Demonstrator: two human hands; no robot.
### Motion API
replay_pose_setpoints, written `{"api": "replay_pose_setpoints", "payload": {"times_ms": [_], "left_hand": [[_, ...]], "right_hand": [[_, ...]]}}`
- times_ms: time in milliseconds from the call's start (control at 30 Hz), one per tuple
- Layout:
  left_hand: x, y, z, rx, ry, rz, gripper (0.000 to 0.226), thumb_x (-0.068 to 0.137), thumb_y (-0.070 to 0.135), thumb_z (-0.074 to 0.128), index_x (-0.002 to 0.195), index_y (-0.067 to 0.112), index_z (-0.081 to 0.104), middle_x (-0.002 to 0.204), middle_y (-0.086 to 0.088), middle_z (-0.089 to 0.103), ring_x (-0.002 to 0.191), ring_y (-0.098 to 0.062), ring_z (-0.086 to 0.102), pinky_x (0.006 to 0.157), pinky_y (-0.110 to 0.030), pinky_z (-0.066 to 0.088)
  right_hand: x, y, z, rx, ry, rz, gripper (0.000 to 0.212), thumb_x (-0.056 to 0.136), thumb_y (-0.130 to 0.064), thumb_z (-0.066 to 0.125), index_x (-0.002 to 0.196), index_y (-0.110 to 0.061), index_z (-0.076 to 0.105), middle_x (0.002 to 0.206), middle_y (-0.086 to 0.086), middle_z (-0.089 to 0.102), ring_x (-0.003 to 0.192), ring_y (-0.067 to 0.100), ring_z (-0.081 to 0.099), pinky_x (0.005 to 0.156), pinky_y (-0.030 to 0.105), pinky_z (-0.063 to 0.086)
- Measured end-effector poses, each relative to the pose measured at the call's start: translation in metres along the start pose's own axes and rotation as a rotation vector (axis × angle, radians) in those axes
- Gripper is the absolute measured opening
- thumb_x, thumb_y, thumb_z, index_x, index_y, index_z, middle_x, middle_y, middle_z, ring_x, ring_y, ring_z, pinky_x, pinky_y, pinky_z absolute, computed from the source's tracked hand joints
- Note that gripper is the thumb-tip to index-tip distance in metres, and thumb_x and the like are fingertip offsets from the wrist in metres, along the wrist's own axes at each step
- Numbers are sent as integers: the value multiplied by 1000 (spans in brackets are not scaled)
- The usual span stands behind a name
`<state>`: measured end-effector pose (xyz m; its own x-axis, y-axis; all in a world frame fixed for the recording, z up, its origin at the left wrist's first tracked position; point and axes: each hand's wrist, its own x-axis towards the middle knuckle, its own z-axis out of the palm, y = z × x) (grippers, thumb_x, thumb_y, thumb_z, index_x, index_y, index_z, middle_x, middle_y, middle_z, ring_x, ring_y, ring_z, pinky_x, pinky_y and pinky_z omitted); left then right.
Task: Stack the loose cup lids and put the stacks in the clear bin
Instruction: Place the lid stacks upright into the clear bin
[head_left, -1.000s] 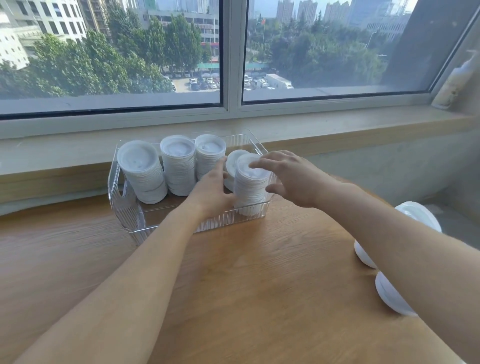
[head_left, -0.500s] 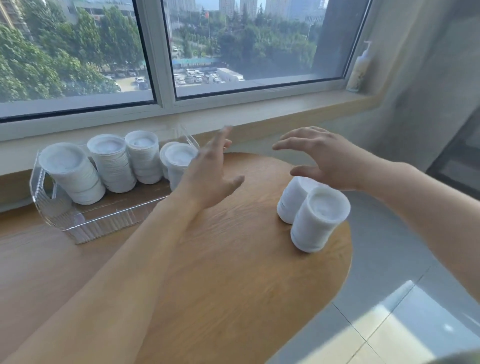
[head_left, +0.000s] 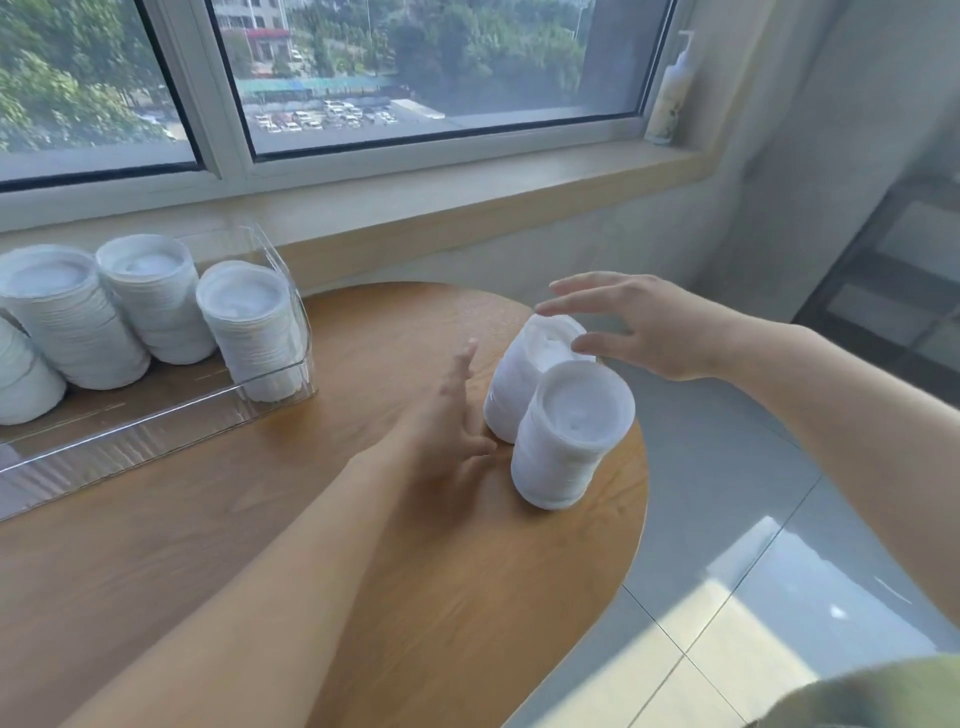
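Two stacks of white cup lids stand on the wooden table near its right edge: a near stack (head_left: 569, 436) and a far stack (head_left: 524, 379) touching it. My left hand (head_left: 447, 421) is just left of them, fingers straight, holding nothing. My right hand (head_left: 639, 322) hovers over the far stack with spread fingers, thumb near its top rim. The clear bin (head_left: 156, 421) sits at the left by the window sill and holds several lid stacks, the rightmost (head_left: 249, 327) against its end wall.
The round table edge (head_left: 641, 467) drops off right beside the two stacks, with grey floor tiles below. A pump bottle (head_left: 672, 88) stands on the window sill at the far right. The window runs along the back.
Both hands left the bin and moved right. My left hand dropped to the table beside the two loose stacks. My right hand now hovers over the far one. The view swung right.
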<state>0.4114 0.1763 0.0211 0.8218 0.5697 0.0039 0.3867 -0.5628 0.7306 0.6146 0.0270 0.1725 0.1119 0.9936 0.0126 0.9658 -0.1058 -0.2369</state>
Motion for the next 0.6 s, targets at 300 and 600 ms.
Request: {"api": "replay_pose_setpoints", "payload": {"times_ms": [300,600], "left_hand": [[23,-6,20,-183,-45,133,134,67,39,94,165,38,3,135,21,59,123,-7,62,110,-41,47],[27,-5,21,-278,30,107,133,61,48,95,163,43,10,134,17,64,125,-11,63,107,-48,51]], "right_hand": [[21,22,28,105,-26,-9,50,96,-38,72,139,-57,56,155,-23,45,121,12,58,109,41,47],[28,23,31,155,24,-32,54,94,-28,77,141,-49,60,155,-20,46,127,13,57,107,39,49]]}}
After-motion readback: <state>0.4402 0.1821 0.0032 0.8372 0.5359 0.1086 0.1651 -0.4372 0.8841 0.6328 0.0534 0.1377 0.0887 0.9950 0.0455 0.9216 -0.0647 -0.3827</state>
